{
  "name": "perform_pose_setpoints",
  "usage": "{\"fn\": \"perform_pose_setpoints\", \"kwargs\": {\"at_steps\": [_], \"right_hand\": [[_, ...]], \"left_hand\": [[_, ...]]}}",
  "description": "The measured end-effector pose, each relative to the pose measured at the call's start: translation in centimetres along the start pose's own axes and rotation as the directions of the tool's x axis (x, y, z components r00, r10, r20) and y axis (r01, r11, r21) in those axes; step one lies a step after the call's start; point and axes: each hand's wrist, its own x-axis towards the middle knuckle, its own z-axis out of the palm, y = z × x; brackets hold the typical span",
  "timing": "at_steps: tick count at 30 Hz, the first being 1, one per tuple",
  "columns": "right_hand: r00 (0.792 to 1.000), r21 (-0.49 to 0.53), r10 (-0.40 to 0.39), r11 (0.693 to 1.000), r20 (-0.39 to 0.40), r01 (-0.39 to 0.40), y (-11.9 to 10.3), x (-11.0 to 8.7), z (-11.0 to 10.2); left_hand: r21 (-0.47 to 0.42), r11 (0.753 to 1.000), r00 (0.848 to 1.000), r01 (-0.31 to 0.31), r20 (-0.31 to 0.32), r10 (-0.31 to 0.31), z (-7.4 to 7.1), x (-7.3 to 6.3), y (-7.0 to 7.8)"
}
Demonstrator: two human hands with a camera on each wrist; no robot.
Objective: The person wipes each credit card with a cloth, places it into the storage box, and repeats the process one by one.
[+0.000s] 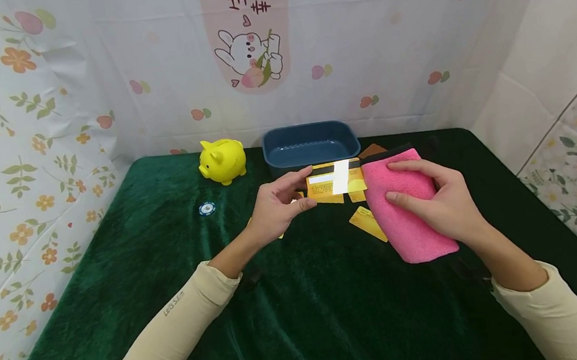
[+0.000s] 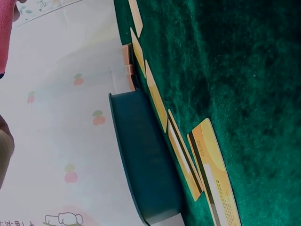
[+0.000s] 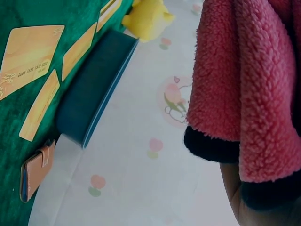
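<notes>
My left hand (image 1: pixel 278 207) pinches the left edge of a gold bank card (image 1: pixel 320 188), with its dark stripe and a bright glare facing up. In my right hand (image 1: pixel 441 197) is a folded pink fleece cloth (image 1: pixel 408 235) with a black border, gripped between thumb and fingers. The card's right end meets the cloth's left edge in the head view. Below the hands, several more gold cards lie on the green table cover, one of them a card (image 1: pixel 368 224) left of the cloth. Folds of the cloth (image 3: pixel 263 94) fill the right side of the right wrist view.
A blue plastic basin (image 1: pixel 313 161) stands at the back middle, with a yellow piggy bank (image 1: pixel 224 163) to its left. Nearer is a blue-and-white poker chip (image 1: pixel 207 208). A brown wallet (image 3: pixel 37 169) lies by the basin's right end. Patterned curtains (image 1: pixel 151 54) hang behind the table.
</notes>
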Motion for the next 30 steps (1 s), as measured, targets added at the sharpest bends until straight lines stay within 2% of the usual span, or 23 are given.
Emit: {"fn": "perform_pose_setpoints", "kwargs": {"at_steps": [3, 9, 15, 19, 25, 28, 30], "right_hand": [[1.000, 0.002, 0.009, 1.000, 0.013, -0.010, 0.0, 0.0, 0.1], [0.999, 0.024, 0.011, 1.000, 0.036, -0.012, 0.1, 0.0, 0.5], [0.999, 0.012, 0.018, 1.000, 0.036, -0.019, 0.3, -0.1, 0.7], [0.999, 0.005, 0.020, 1.000, 0.036, -0.020, 0.4, -0.1, 0.7], [0.998, 0.018, 0.029, 0.999, 0.048, -0.029, 0.5, 0.0, 0.8], [0.998, 0.029, 0.034, 0.999, 0.055, -0.035, 0.6, 0.0, 0.9], [0.998, 0.033, 0.037, 0.999, 0.059, -0.039, 0.6, 0.0, 0.9]], "left_hand": [[0.037, 0.999, 0.999, -0.011, -0.048, 0.013, 0.4, 0.1, 0.0], [0.035, 0.997, 0.991, -0.066, -0.115, 0.070, 1.1, 0.3, -0.5], [-0.057, 0.996, 0.993, -0.067, -0.104, 0.061, 1.4, 0.1, -0.8], [-0.056, 0.996, 0.990, -0.071, -0.122, 0.064, 1.3, 0.1, -0.9], [0.054, 0.993, 0.980, -0.107, -0.161, 0.114, 0.9, 0.2, -1.0], [0.163, 0.973, 0.965, -0.161, -0.182, 0.190, 0.7, 0.2, -1.0], [0.250, 0.948, 0.949, -0.197, -0.194, 0.248, 0.5, 0.2, -1.1]]}}
